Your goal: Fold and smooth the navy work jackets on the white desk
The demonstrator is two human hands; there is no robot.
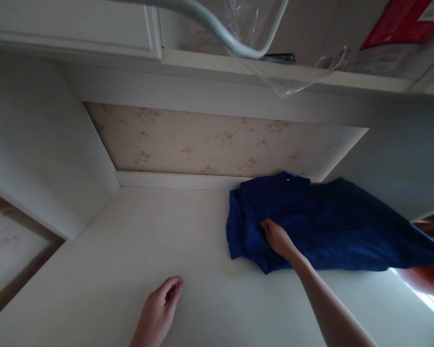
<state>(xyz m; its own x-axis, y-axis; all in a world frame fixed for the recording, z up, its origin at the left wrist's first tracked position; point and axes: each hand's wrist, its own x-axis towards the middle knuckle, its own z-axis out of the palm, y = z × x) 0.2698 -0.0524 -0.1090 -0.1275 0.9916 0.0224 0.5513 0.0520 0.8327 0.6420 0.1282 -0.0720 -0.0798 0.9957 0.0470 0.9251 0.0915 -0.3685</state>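
The blue garment (321,226) lies bunched on the white shelf (137,250), pushed toward the back right corner against the floral back panel (210,144), with its right part trailing over the shelf's edge. The right hand (277,238) rests flat on its near left part, fingers spread a little and pressing into the cloth rather than pinching it. The left hand (161,306) hovers or rests low over bare shelf well apart from the garment, fingers loosely curled and holding nothing. The cloth looks soft, light and limp: it should fold and slump wherever it is lifted, and slide easily over the smooth shelf, so a good hold would likely be a gathered pinch at the thick folded left edge or near the collar at the back. Nothing else lies on this shelf. On the ledge above sit a clear plastic bag (275,62) around a pale curved rod (224,29), contents unclear, and a red packet (394,21)
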